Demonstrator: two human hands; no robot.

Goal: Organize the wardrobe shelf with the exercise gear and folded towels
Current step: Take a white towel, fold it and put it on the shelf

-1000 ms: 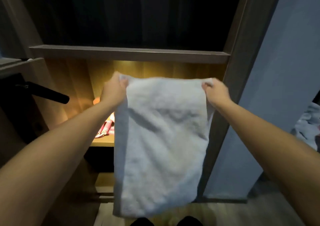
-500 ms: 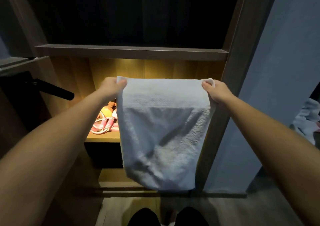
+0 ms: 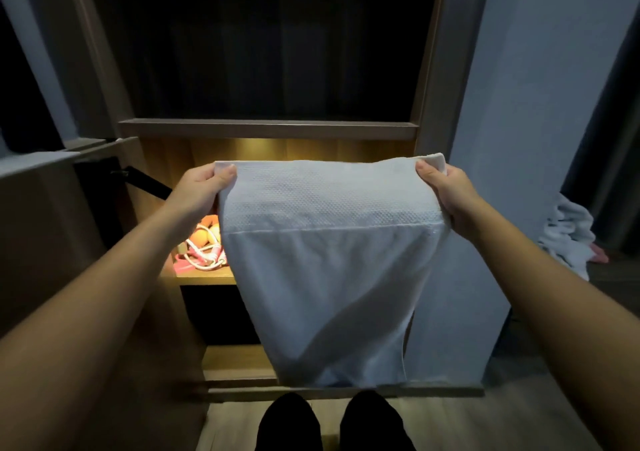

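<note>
Your left hand and right hand each pinch a top corner of the white towel, which hangs between them. Below your left hand, a skipping rope lies on the lit shelf.

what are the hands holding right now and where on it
A white towel, held by its two top corners: the left hand pinches the left corner, the right hand the right one. The rest hangs down.

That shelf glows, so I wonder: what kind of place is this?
Probably a wardrobe: a lit wooden shelf holds a pink skipping rope, and a white towel hangs before it.
</note>
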